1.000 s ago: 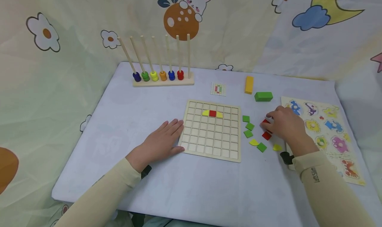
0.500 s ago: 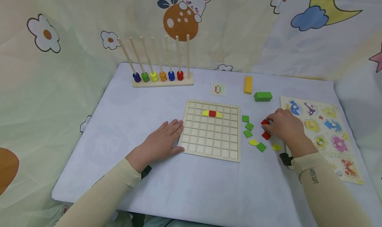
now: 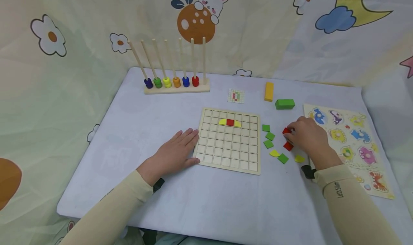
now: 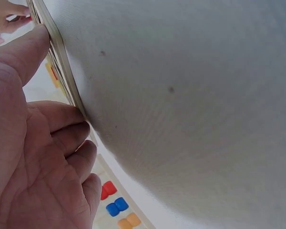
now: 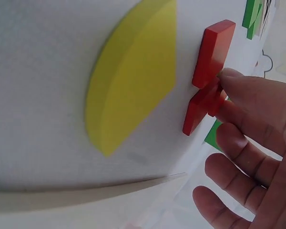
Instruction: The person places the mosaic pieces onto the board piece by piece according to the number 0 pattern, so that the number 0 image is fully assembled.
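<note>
My left hand (image 3: 175,157) lies with straight fingers against the left edge of the wooden grid board (image 3: 227,168); in the left wrist view its fingertips touch the board's side. On the grid, a red square tile (image 3: 230,122) sits between two yellow quarter-round tiles (image 3: 237,124). To the right, my right hand (image 3: 308,135) pinches a red square tile (image 5: 218,102) between thumb and index finger, low over the table. Two other red tiles (image 5: 215,51) lie right beside it. A large yellow quarter-round tile (image 5: 133,71) is close to the right wrist camera.
Several green square tiles (image 3: 270,136) and a yellow tile (image 3: 274,153) lie between board and right hand. Behind stand a bead rack (image 3: 177,89), a small pattern card (image 3: 236,96), a yellow block (image 3: 269,91) and a green block (image 3: 285,104). An animal puzzle board (image 3: 350,123) lies at right.
My right hand has drawn slightly back and its thumb and index finger have closed in on a red tile. The left hand and the board stay put.
</note>
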The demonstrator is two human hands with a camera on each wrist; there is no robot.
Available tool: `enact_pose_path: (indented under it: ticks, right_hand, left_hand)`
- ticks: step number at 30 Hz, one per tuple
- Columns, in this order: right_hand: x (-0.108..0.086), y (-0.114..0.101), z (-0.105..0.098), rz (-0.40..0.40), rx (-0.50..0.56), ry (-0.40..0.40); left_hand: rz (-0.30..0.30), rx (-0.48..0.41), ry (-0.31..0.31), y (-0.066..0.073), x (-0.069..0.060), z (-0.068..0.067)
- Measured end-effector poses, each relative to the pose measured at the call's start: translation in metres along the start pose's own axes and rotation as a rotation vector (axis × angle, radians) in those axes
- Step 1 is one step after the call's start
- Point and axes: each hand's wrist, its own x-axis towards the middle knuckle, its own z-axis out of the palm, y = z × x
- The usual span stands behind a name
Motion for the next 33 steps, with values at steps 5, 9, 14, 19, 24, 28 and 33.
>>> enact_pose_path:
  ticks: [5,9,14,19,24,28,33]
  right_hand:
    - [0.0,-0.002,-0.003,-0.016,-0.005,0.028]
    - [0.001,-0.007,-0.006,-0.029,-0.001,0.05]
    - [0.001,-0.015,-0.011,-0.048,-0.005,0.061]
    - [0.0,-0.026,-0.016,-0.074,-0.003,0.081]
    - [0.0,-0.039,-0.018,-0.092,-0.012,0.099]
    - [0.002,-0.047,-0.02,-0.107,-0.018,0.102]
    - [0.003,-0.057,-0.022,-0.144,-0.02,0.102]
  left_hand:
    - [0.0,-0.007,-0.002,0.001,0.0,-0.001]
    - [0.001,0.0,-0.003,0.0,0.0,0.001]
    - [0.003,0.006,0.003,-0.001,0.001,0.001]
    - [0.008,0.009,0.008,0.0,0.0,0.0]
    - [0.001,0.011,-0.003,0.0,0.0,0.0]
    - [-0.007,0.019,-0.018,0.0,0.001,0.0]
    - [-0.001,0.025,-0.008,0.0,0.002,0.0]
